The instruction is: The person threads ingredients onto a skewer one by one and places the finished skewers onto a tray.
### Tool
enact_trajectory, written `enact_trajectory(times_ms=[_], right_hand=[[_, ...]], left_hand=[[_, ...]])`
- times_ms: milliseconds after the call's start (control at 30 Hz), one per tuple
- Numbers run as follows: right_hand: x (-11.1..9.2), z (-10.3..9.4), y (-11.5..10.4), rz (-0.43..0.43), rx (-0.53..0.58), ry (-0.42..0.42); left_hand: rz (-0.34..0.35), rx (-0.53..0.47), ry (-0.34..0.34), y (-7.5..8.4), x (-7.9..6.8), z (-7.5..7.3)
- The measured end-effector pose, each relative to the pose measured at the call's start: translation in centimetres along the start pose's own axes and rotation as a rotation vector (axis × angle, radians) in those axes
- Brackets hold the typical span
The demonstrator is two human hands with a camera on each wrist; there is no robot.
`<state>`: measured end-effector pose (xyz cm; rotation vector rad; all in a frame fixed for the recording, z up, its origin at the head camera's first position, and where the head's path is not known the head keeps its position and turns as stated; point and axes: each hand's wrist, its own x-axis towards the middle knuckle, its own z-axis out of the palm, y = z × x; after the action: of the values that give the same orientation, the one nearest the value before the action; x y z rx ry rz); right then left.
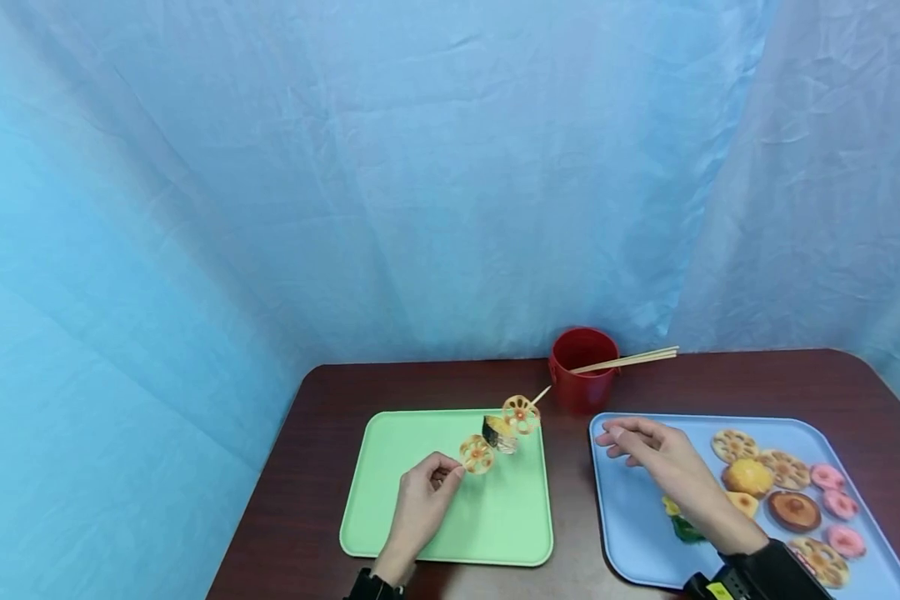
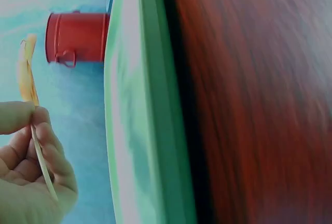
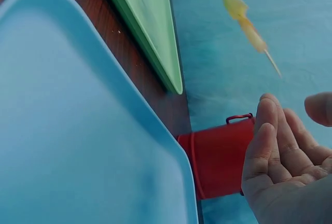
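My left hand (image 1: 426,498) pinches a bamboo skewer (image 2: 42,164) just below its lowest piece, above the green tray (image 1: 375,500). Threaded on it are a lotus root slice (image 1: 476,455), a yellow-and-white piece with a dark side (image 1: 499,434), and another lotus root slice (image 1: 521,414). The bare pointed tip (image 3: 273,63) sticks out past the last slice, up and to the right. Over the left part of the blue tray (image 1: 622,533) is my right hand (image 1: 656,450), its fingers loosely extended with nothing between them. A gap separates it from the skewer.
A red bucket (image 1: 583,392) with several bare skewers (image 1: 637,359) leaning in it stands behind the trays. On the blue tray lie lotus root slices (image 1: 786,469), pink rings (image 1: 846,540), a brown mushroom cap (image 1: 794,511), a yellow bun-like piece (image 1: 748,477) and something green (image 1: 687,530), partly hidden by my arm.
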<state>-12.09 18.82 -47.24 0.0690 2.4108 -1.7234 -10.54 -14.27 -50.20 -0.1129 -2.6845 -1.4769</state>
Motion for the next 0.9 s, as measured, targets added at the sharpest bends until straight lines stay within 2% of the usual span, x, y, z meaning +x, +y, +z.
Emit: enact_trajectory(times_ms=[200,533,667,900], right_hand=[[-0.2,-0.3,0.2,-0.003,0.014,-0.025],[-0.3,-0.4,0.3,0.018,0.033,-0.046],[-0.4,-0.4,0.3,0.019,0.034,-0.046],[-0.4,-0.4,0.2,0.034,0.044,-0.042]], left_hand=[[-0.042,0.064,0.095,-1.2,-0.5,-1.6],[-0.076,0.164,0.248,-3.1,-1.3,-3.7],[-0.101,0.209,0.258,-3.8,-1.3,-4.6],[-0.139,0.317,0.227,-5.4,-1.1,-6.2]])
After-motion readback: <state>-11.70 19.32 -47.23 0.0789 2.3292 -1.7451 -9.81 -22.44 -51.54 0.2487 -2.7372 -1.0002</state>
